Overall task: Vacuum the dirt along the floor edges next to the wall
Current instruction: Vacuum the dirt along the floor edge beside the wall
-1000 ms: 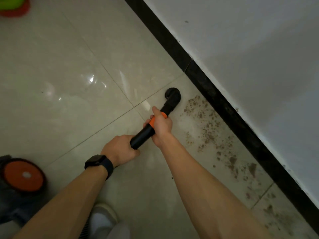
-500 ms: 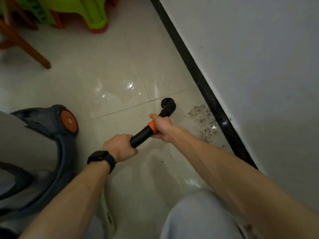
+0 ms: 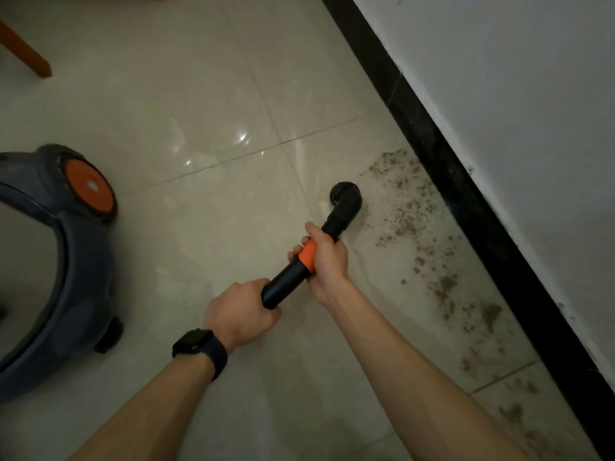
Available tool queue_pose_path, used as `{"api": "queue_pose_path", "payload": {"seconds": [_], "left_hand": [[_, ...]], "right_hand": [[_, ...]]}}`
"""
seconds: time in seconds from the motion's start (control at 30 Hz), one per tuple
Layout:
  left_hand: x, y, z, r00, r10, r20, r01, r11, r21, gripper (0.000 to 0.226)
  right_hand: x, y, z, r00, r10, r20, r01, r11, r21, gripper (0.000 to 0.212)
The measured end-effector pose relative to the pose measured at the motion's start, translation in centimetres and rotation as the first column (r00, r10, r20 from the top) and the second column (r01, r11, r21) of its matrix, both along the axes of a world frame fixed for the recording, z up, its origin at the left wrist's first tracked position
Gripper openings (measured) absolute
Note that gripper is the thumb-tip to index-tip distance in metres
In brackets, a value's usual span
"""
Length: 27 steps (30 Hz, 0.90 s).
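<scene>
Right hand point(image 3: 329, 264) has fingers wrapped round orange collar of wand point(image 3: 286, 281). Left hand point(image 3: 236, 312) grips lower end of wand in closed fist. Brush nozzle point(image 3: 346, 201) down at tile, on 9 o'clock border of dirt point(image 3: 404, 224). Dirt strip runs from 1 to 5 o'clock of nozzle, along black skirting point(image 3: 466, 211); most looks not yet collected.

Risks, my judgement:
- sideways push scatters crumbs onto clean tile
- tilted nozzle loses suction
- hard stroke knocks skirting

Container: vacuum canister point(image 3: 76, 294) at 9 o'clock of hands; inside not visible.
</scene>
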<state>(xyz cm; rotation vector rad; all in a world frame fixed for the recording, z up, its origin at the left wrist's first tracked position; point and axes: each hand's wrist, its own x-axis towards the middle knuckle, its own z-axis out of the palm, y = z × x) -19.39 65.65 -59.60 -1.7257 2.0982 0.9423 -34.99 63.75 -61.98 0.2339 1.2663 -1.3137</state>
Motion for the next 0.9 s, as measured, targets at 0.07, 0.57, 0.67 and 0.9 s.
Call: {"api": "queue_pose_path", "payload": {"seconds": [0.07, 0.57, 0.67, 0.9], "left_hand": [[-0.2, -0.2, -0.4, 1.0, -0.011, -0.002, 0.011, 1.0, -0.014, 0.017], [-3.9, 0.6, -1.5, 0.987, -0.09, -0.133, 0.082, 0.994, -0.067, 0.021], [-3.9, 0.3, -2.3, 0.982, -0.051, -0.18, 0.037, 0.996, -0.079, 0.024], [-5.4, -0.9, -2.8, 0.965, -0.052, -0.255, 0.03, 0.995, -0.091, 0.024]], "right_hand": [[0.4, 1.1, 0.2, 0.998, -0.021, 0.057, 0.023, 0.999, -0.033, 0.025], [-1.5, 0.1, 0.9, 0.966, -0.033, -0.258, 0.075, 0.985, 0.154, 0.019], [-2.4, -0.7, 0.8, 0.965, -0.031, -0.262, 0.068, 0.988, 0.135, 0.018], [-4.6, -2.4, 1.2, 0.954, -0.027, -0.297, 0.07, 0.989, 0.133, 0.017]]}}
